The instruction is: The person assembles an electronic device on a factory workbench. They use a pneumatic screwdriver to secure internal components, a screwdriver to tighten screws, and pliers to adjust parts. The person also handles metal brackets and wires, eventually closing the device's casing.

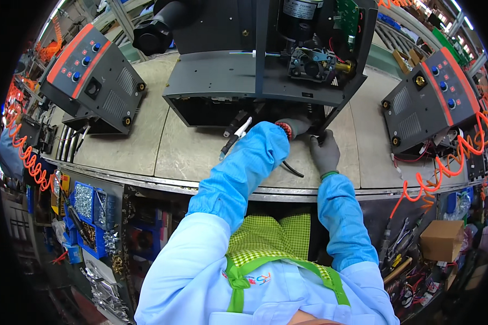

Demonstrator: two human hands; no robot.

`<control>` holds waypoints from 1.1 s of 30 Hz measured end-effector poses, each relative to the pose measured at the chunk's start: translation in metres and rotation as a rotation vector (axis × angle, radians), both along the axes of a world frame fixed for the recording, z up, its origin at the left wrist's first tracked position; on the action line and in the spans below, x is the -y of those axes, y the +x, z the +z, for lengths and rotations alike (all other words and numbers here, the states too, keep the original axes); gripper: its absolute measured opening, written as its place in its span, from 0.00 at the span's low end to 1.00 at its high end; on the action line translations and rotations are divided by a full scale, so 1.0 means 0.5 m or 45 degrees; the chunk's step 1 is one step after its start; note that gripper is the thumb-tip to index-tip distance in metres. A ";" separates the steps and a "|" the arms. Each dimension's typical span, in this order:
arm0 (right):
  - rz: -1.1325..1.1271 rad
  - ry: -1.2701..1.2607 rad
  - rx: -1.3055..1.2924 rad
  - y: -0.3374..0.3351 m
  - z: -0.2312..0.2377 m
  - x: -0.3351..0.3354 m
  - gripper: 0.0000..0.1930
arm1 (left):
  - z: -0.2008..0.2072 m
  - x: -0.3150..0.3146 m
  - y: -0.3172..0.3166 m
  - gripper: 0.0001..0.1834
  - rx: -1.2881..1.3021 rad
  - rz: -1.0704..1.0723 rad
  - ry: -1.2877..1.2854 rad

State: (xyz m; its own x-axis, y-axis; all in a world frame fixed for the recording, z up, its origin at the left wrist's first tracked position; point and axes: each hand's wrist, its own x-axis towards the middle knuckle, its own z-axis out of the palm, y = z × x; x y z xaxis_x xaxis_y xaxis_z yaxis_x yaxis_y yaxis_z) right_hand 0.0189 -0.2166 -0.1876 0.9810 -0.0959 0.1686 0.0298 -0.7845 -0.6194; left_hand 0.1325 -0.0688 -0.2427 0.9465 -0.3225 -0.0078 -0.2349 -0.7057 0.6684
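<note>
In front of me on the workbench [195, 154] stands a large dark grey machine housing [211, 73], its upper side exposing a motor-like black cylinder [299, 16] and a wire feed mechanism [312, 64]. My left hand [297, 127], in a grey glove, reaches into the low opening at its base; the fingers are hidden inside. Beside it my right hand [325, 153], also gloved, is closed at the opening's right edge, thumb and fingers pressed together around something dark and too small to name. A black cable [293, 169] pokes out below my left wrist. Black-and-white cable connectors [238, 132] hang out left of my left forearm.
Grey power units with orange-edged panels stand at the left [100, 81] and right [431, 100]. Orange coiled hoses [30, 160] hang at both sides. Blue bins [95, 208] of screws sit below the bench edge at left; a cardboard box [442, 240] and hand tools are lower right.
</note>
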 end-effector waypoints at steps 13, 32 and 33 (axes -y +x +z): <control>0.076 0.121 0.167 -0.001 -0.010 -0.009 0.17 | 0.191 0.005 -0.150 0.26 0.006 0.218 0.072; 2.336 -0.923 -0.022 -0.523 0.498 -0.466 0.07 | 0.304 -0.671 -1.088 0.20 0.059 1.003 0.491; 2.417 -0.706 0.150 -0.553 0.513 -0.482 0.06 | 0.297 -0.713 -1.126 0.19 0.057 1.135 0.524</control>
State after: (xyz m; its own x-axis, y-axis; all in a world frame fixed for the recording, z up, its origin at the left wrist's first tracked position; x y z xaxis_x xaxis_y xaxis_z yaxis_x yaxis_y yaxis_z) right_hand -0.2578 0.0242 0.0690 -0.2741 0.9524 -0.1330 0.9287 0.2263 -0.2938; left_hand -0.4307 0.2877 -0.0943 0.8441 0.5298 0.0823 0.4776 -0.8127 0.3338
